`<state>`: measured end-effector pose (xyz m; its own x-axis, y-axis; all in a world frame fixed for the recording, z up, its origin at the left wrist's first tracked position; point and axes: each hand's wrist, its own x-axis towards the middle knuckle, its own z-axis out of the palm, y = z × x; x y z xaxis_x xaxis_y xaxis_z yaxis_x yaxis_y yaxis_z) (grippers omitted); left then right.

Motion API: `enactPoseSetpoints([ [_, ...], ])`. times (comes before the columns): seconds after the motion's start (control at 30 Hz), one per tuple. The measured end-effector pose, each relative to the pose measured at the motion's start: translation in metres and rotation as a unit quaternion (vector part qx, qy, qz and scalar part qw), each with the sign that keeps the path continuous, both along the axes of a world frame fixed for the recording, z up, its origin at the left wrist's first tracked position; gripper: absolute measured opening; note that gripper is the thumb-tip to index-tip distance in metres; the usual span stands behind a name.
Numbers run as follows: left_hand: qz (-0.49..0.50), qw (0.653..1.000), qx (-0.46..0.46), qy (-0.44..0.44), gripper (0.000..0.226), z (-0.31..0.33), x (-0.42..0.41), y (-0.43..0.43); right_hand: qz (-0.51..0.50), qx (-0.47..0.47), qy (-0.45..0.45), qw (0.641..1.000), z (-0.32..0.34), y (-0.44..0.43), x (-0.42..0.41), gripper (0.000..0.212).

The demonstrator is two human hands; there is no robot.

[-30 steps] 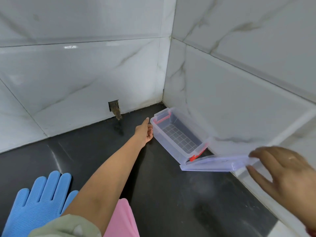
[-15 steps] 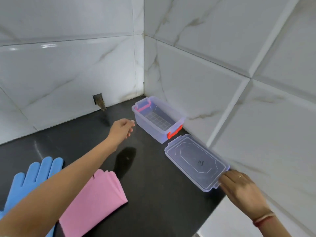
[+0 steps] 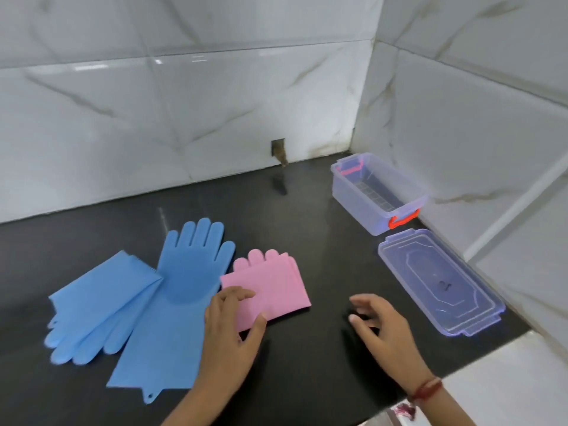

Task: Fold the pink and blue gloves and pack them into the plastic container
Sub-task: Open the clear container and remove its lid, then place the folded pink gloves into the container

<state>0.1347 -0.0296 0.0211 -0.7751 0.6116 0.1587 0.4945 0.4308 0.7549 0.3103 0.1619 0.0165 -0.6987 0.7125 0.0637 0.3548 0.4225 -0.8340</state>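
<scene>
We pinch the folded pink gloves (image 3: pixel 272 285) with our left hand (image 3: pixel 229 330); right hand (image 3: pixel 381 329) fingers hang apart. Blue gloves (image 3: pixel 187 272) unfolded, plastic container (image 3: pixel 359 199) unpacked.

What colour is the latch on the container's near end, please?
The latch is orange-red, clearest in the head view.
</scene>
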Motion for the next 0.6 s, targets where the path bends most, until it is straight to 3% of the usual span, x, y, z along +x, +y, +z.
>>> enactPoseSetpoints([
  [0.1, 0.068, 0.996, 0.012, -0.054, 0.043, -0.007, 0.004, -0.013, 0.035, -0.118, -0.045, 0.991, 0.002, -0.014, -0.042, 0.04],
  [0.2, 0.101, 0.972, 0.019, -0.212, 0.058, -0.011, -0.001, -0.016, 0.056, -0.201, -0.07, 0.975, 0.007, -0.021, -0.071, 0.058],
  [0.37, 0.086, 0.96, 0.032, -0.264, 0.071, -0.007, -0.008, -0.01, 0.029, -0.256, -0.095, 0.962, 0.009, -0.027, -0.091, 0.073],
  [0.47, 0.131, 0.916, 0.081, -0.37, 0.066, -0.002, -0.02, -0.007, 0.004, -0.363, -0.085, 0.928, 0.016, -0.023, -0.093, 0.063],
  [0.6, 0.131, 0.809, 0.143, -0.555, 0.051, 0.01, -0.038, -0.006, 0.031, -0.482, -0.107, 0.869, 0.025, -0.019, -0.082, 0.023],
])
